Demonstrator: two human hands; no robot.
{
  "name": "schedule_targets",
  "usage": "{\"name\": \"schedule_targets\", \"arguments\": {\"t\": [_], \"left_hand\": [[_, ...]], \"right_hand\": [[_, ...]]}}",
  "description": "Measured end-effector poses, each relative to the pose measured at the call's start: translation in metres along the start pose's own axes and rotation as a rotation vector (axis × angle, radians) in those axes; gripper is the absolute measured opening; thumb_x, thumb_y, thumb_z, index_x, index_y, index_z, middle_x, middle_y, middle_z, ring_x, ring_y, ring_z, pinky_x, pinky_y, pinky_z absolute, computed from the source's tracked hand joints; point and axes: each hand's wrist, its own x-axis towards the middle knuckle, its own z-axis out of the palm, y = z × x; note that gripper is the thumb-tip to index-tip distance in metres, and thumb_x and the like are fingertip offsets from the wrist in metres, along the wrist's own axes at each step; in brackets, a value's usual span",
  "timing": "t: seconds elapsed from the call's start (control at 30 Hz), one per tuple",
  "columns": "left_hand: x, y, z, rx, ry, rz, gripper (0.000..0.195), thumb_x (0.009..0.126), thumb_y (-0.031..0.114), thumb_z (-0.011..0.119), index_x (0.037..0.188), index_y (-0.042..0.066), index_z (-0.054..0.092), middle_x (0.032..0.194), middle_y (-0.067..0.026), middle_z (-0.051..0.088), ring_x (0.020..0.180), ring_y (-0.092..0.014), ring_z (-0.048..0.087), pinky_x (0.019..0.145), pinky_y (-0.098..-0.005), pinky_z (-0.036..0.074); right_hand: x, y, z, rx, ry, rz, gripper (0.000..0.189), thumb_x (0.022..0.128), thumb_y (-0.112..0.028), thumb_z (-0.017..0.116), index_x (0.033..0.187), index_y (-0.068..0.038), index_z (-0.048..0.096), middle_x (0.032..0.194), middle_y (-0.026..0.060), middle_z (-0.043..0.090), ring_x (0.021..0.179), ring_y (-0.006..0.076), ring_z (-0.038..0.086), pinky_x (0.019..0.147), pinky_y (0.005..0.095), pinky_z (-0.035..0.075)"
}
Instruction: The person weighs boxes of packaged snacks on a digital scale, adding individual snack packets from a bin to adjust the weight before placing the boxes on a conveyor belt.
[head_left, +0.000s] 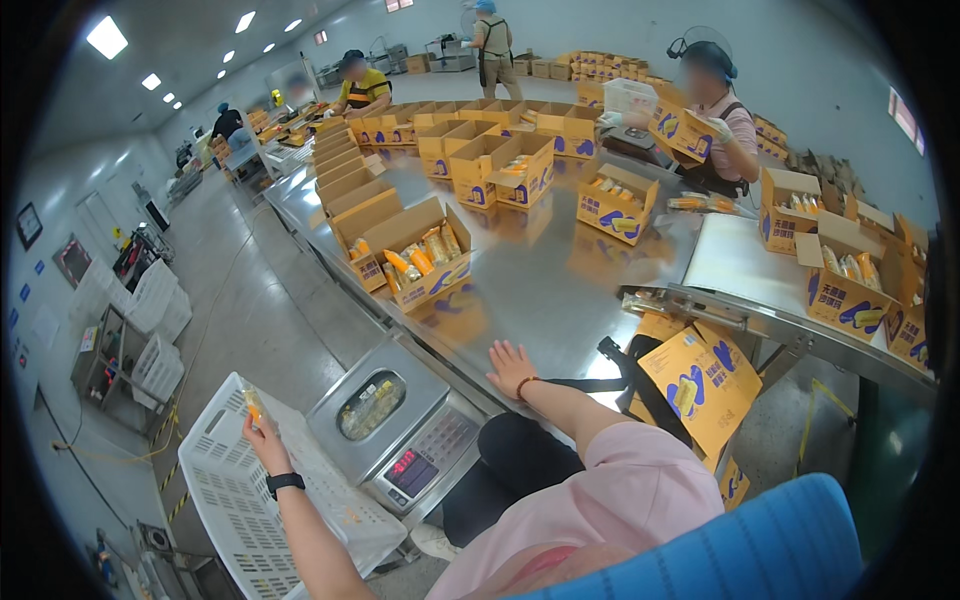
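My left hand (264, 441), with a black band on its wrist, grips a wrapped snack bar (253, 405) over the far side of a white plastic basket (214, 435). Right of the basket, a digital weighing scale (420, 435) shows lit red digits. A wrapped item lies in the scale's recessed pan (372, 405). My right hand (513, 367), wearing a beaded bracelet, rests flat with fingers spread at the near edge of the steel table (525, 300). Beyond it, an open carton (435, 289) holds several upright wrapped bars.
Rows of open cartons (480, 161) line the table. Across it, a gloved person (720, 112) holds a carton. A conveyor belt (742, 244) with filled cartons (847, 292) runs at the right. Flattened cardboard (701, 390) leans near my right arm. Other people work farther back.
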Motion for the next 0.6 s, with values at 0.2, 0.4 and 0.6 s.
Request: {"name": "schedule_targets", "arguments": {"t": [0.2, 0.4, 0.6], "left_hand": [[0.001, -0.002, -0.005, -0.025, -0.007, -0.015, 0.04, 0.089, 0.026, 0.045, 0.121, 0.004, 0.035, 0.096, -0.0092, 0.05, 0.083, -0.014, 0.048, 0.074, -0.0249, 0.039], [0.014, -0.015, 0.004, 0.047, -0.006, 0.052, 0.038, 0.089, 0.026, 0.045, 0.119, 0.004, 0.035, 0.104, -0.0107, 0.05, 0.081, -0.015, 0.052, 0.074, -0.026, 0.043], [0.024, -0.023, -0.008, -0.007, 0.006, 0.042, 0.041, 0.089, 0.024, 0.045, 0.121, 0.0, 0.034, 0.102, -0.0123, 0.048, 0.084, -0.017, 0.051, 0.075, -0.027, 0.042]], "right_hand": [[-0.003, 0.0, 0.002, 0.033, -0.066, -0.027, 0.064, 0.086, -0.045, 0.035, 0.135, -0.007, 0.021, 0.143, 0.01, 0.013, 0.131, 0.0271, 0.011, 0.105, 0.0433, 0.012], [-0.006, 0.047, -0.052, -0.035, -0.579, -0.115, 0.07, 0.08, -0.047, 0.045, 0.135, -0.01, 0.021, 0.139, 0.0104, 0.024, 0.131, 0.0314, 0.013, 0.102, 0.0506, 0.015], [-0.081, 0.13, -0.207, -0.451, 0.195, 0.021, 0.059, 0.068, -0.039, 0.062, 0.118, -0.012, 0.044, 0.11, 0.0092, 0.051, 0.112, 0.0309, 0.037, 0.091, 0.0524, 0.026]]}}
